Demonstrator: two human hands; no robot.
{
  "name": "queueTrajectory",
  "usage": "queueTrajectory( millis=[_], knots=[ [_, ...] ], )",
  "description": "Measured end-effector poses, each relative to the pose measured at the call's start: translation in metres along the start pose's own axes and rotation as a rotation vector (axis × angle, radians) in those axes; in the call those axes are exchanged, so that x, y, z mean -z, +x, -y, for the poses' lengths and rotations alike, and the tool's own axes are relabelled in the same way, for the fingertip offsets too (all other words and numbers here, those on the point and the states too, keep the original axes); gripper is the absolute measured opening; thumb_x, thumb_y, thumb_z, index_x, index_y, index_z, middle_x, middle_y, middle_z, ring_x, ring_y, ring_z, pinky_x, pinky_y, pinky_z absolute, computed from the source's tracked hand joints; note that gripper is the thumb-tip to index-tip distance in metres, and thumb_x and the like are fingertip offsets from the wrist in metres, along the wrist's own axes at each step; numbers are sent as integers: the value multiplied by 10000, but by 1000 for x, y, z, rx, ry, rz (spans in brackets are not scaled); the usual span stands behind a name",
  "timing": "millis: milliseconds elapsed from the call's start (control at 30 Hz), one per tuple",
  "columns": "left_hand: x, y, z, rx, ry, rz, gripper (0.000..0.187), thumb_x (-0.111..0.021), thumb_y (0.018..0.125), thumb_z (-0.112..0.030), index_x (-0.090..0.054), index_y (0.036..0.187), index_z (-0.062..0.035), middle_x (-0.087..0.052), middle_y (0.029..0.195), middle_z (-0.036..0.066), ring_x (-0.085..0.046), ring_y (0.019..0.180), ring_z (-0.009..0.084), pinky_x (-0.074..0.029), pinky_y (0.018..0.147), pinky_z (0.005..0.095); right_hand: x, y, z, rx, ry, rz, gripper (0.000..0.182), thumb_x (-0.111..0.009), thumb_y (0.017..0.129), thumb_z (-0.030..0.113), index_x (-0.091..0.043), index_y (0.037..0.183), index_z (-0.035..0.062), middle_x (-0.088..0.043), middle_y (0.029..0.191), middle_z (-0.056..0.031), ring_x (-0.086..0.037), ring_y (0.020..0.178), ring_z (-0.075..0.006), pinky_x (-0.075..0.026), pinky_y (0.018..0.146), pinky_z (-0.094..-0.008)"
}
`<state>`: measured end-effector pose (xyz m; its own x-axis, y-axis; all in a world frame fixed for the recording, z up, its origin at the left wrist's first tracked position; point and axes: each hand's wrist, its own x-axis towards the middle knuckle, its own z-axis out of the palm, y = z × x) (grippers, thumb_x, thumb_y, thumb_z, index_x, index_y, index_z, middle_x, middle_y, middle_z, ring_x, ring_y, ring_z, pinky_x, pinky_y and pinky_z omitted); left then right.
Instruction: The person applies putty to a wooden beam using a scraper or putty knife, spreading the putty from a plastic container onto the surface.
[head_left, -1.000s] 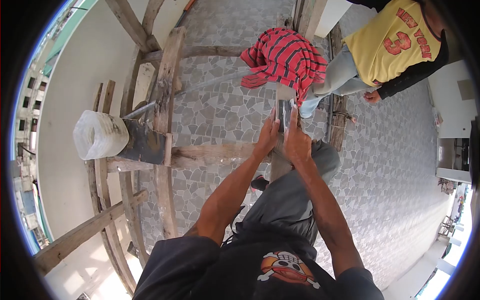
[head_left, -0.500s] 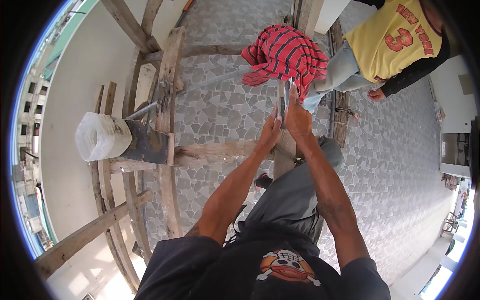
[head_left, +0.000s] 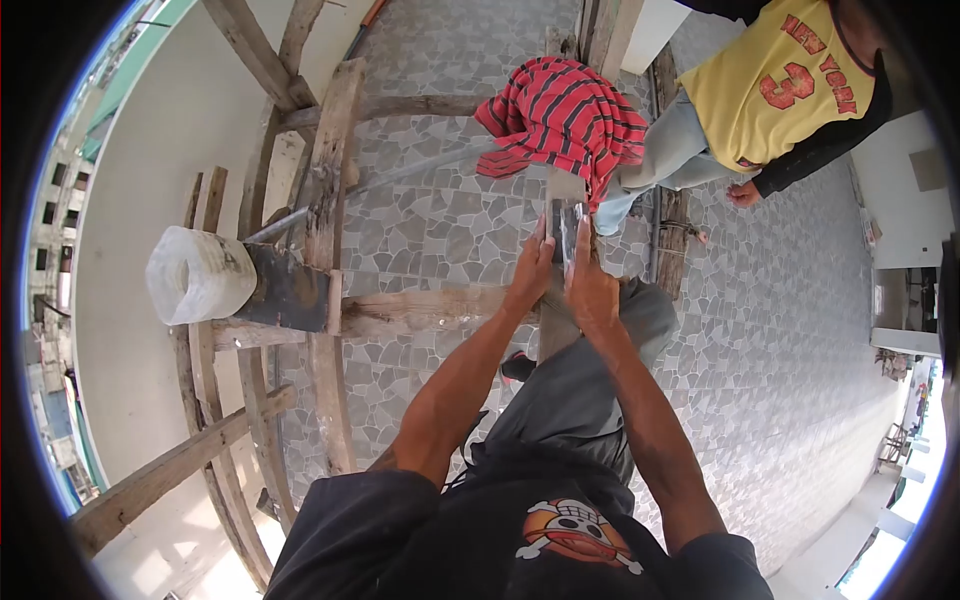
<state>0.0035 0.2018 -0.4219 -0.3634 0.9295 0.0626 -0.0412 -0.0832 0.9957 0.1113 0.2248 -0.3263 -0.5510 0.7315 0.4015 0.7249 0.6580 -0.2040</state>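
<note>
My left hand (head_left: 532, 270) is closed on a narrow dark flat blade (head_left: 558, 240), its thumb along the left edge. In my right hand (head_left: 592, 292) is a putty knife (head_left: 571, 228), a metal blade smeared with white, with a finger stretched along it. The two blades are side by side in front of me, touching or nearly so. Their handles are hidden by my fingers. Just beyond them, a red cloth with dark stripes (head_left: 570, 115) lies bundled over the timber frame.
A whitish plastic bucket (head_left: 200, 275) lies on its side on a dark board (head_left: 290, 288) at left. Wooden scaffold beams (head_left: 425, 310) cross above the stone-patterned floor (head_left: 770, 330). A person in a yellow jersey (head_left: 775, 90) is at upper right, one hand (head_left: 743, 194) hanging down.
Both hands have come nearer to my body with the blades, which now show more of their flat faces. The view has shifted slightly; the cloth and bucket have stayed in place.
</note>
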Motion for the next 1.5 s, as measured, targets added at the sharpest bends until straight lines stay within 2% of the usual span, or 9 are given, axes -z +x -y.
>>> queueTrajectory(
  millis=[267, 400, 567, 900, 1000, 1100, 1200, 1300, 1500],
  knots=[
    [4, -4, -2, 78, -51, 43, 551, -401, 1000, -203, -252, 1459, 62, -307, 1507, 202, -289, 1401, 273, -218, 1133, 318, 16, 33, 5, -188, 9, 315, 810, -599, 853, 166, -117, 1469, -47, -652, 684, -163, -646, 548, -316, -522, 504, -406],
    [0, -9, -31, 141, -159, 97, 571, -397, 1014, -223, -203, 1480, 45, -253, 1540, 161, -224, 1426, 230, -192, 1142, 313, 40, 1, 1, -216, 133, 60, 527, -598, 860, 98, -408, 1346, 23, -672, 846, -196, -677, 701, -325, -542, 601, -396],
    [3, -6, -18, 165, -58, 69, 567, -412, 1007, -237, -243, 1476, 33, -373, 1472, 173, -387, 1319, 211, -290, 1075, 289, 62, -23, -9, -173, 195, -244, 320, -592, 817, 9, -611, 1132, 62, -684, 951, -112, -678, 806, -298, -554, 653, -390],
    [2, -4, 6, 275, 20, 5, 625, -483, 987, -323, -285, 1456, 38, -486, 1342, 211, -487, 1201, 249, -371, 1001, 327, 69, -48, -20, -303, 239, -398, 331, -582, 833, -20, -612, 1160, 23, -637, 1136, -143, -657, 991, -299, -552, 815, -360],
    [3, -3, 7, 160, 227, -66, 631, -520, 969, -321, -307, 1441, 39, -504, 1300, 249, -517, 1160, 304, -396, 978, 367, 60, -53, -32, -911, 989, -187, 264, -564, 899, 30, -588, 1160, -3, -624, 1119, -116, -651, 989, -281, -549, 856, -401],
    [-2, -10, -15, -26, 580, -192, 577, -543, 957, -313, -398, 1382, 49, -509, 1278, 258, -522, 1142, 342, -409, 956, 407, 71, -53, -26, -998, 1769, -508, 242, -555, 930, 70, -544, 1153, -23, -604, 1095, -107, -635, 996, -284, -541, 879, -475],
    [-18, -9, -64, -232, 456, -148, 484, -587, 935, -314, -545, 1244, 57, -604, 1106, 185, -579, 1002, 264, -445, 874, 370, 72, -61, -33, -1038, 1869, -475, 268, -536, 936, 82, -511, 1154, -70, -603, 1108, -156, -641, 971, -304, -564, 847, -509],
    [-38, 4, -108, 221, 1, 200, 390, -632, 908, -289, -641, 1112, 43, -632, 875, 64, -576, 795, 135, -451, 704, 276, 68, -72, -38, -1101, 1952, -372, 247, -558, 927, 78, -509, 1146, -26, -594, 1118, -135, -627, 1008, -309, -544, 871, -507],
    [-56, 20, -136, 372, 141, 498, 343, -633, 900, -274, -645, 1117, -9, -585, 815, -47, -480, 735, 27, -363, 644, 213, 75, -83, -39, -1014, 1989, -299, 268, -546, 943, 105, -510, 1188, 1, -600, 1149, -120, -615, 1051, -287, -540, 873, -490]
  ],
)
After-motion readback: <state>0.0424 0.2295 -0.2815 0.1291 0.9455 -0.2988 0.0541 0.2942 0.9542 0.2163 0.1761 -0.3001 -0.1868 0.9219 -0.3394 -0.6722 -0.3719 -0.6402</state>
